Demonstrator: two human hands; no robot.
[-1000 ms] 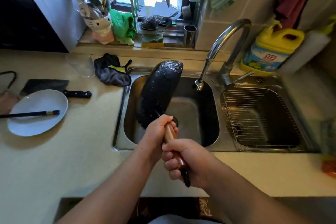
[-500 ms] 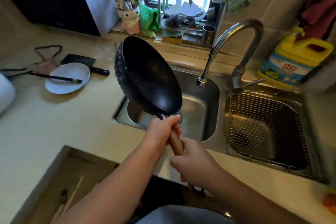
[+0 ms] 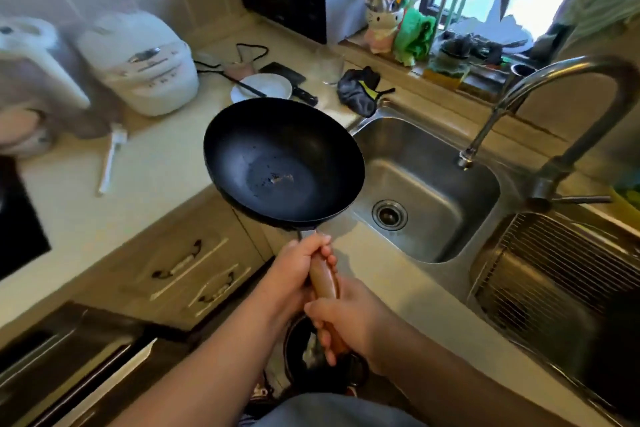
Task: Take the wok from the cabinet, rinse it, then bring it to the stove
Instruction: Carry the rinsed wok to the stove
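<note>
Black wok (image 3: pixel 284 163) held level, bowl up, over the counter edge (image 3: pixel 166 163), at 9 o'clock of the steel sink (image 3: pixel 426 184). Left hand (image 3: pixel 294 270) grips the wooden handle (image 3: pixel 322 279) nearest the bowl; right hand (image 3: pixel 349 319) grips behind it. Faucet (image 3: pixel 540 107) at 3 o'clock, rice cooker (image 3: pixel 142 59) at 10 o'clock of the wok.

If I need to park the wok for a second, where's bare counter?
Bare counter lies between the rice cooker and the sink, right of the white utensil. The strip in front of the sink is free too. Behind, plate, knife, glass and cloth crowd it.
</note>
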